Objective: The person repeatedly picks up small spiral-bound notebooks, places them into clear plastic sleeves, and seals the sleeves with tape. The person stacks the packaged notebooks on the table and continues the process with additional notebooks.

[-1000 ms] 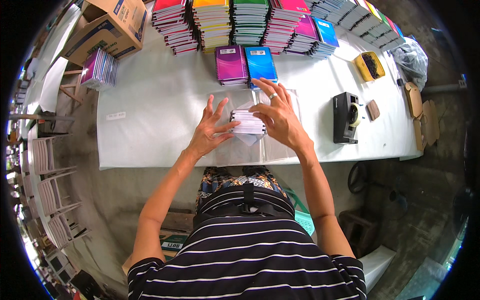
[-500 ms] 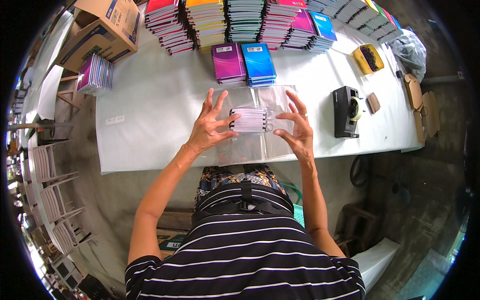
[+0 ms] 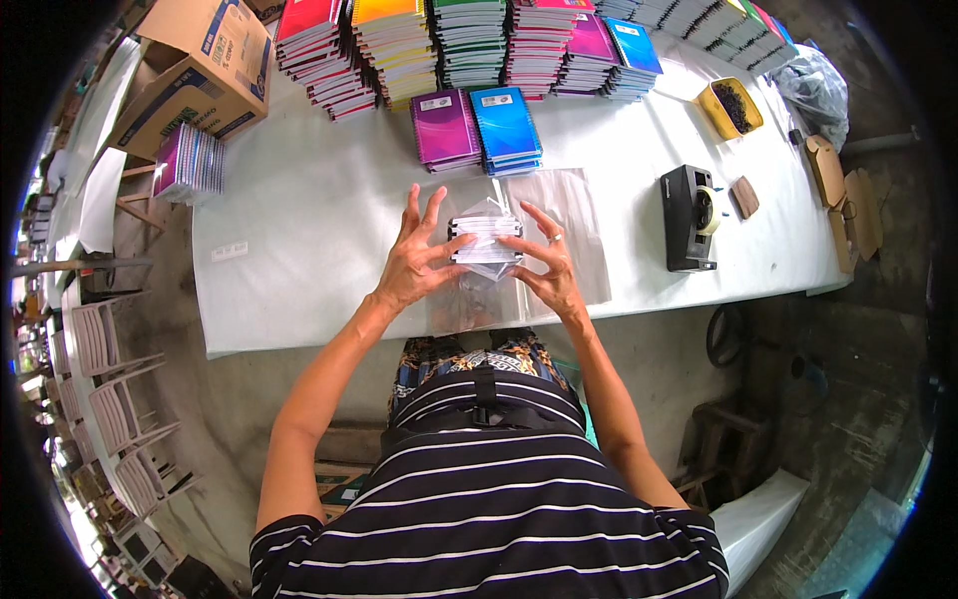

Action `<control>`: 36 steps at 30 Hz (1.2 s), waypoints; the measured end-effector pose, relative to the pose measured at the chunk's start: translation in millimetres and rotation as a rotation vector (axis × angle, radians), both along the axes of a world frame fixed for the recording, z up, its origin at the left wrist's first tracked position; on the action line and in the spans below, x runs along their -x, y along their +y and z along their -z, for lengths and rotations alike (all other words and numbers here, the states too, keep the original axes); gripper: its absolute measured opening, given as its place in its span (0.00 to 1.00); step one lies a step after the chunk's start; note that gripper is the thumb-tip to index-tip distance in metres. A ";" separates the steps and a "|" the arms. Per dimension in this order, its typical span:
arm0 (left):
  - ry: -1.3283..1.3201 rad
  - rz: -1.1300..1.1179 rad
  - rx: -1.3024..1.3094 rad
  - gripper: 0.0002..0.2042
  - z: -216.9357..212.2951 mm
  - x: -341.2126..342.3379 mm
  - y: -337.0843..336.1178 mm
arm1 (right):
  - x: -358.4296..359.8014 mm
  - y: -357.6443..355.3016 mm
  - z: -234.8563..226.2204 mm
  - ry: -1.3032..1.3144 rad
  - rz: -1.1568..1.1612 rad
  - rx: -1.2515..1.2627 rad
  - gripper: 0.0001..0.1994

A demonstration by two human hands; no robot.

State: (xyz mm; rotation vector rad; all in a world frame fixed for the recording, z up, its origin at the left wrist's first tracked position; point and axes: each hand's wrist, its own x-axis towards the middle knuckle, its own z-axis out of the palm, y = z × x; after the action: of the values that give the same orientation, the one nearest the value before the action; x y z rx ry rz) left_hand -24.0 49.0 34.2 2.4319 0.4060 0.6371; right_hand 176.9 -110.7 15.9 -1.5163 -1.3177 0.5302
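In front of me a small stack of spiral notebooks stands on its side in clear plastic wrapping, page edges facing up. My left hand grips its left end between thumb and index finger, other fingers raised. At the opposite end, my right hand presses thumb and fingers against the stack, where the plastic folds into points above and below. Beneath lie flat clear plastic bags, spreading to the right. Just beyond are a pile of purple notebooks and a pile of blue notebooks.
Tall notebook stacks line the table's far side. To the right stand a black tape dispenser, a brown block and a yellow tub of dark bits. A cardboard box and wrapped notebooks occupy the far left.
My right hand has moved left from beside the stack onto its right end, and the loose plastic there is now folded in. My left hand keeps its grip.
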 end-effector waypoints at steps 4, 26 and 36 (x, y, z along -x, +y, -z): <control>-0.031 -0.037 0.049 0.28 -0.2 1.1 -0.7 | 0.2 1.6 -5.5 -0.047 0.003 -0.017 0.24; -0.063 -0.034 0.012 0.28 -3.2 3.4 1.5 | -8.4 20.9 -29.0 -0.331 -0.121 0.007 0.28; -0.036 0.013 -0.046 0.31 3.4 0.8 2.0 | -8.1 -0.3 -13.3 -0.292 -0.102 0.068 0.29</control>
State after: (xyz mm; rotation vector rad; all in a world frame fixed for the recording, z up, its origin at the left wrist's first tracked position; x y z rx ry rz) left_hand -24.8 51.0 30.7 2.4606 0.3642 0.6902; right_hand 185.0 -111.0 29.2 -1.6341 -1.6227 0.4326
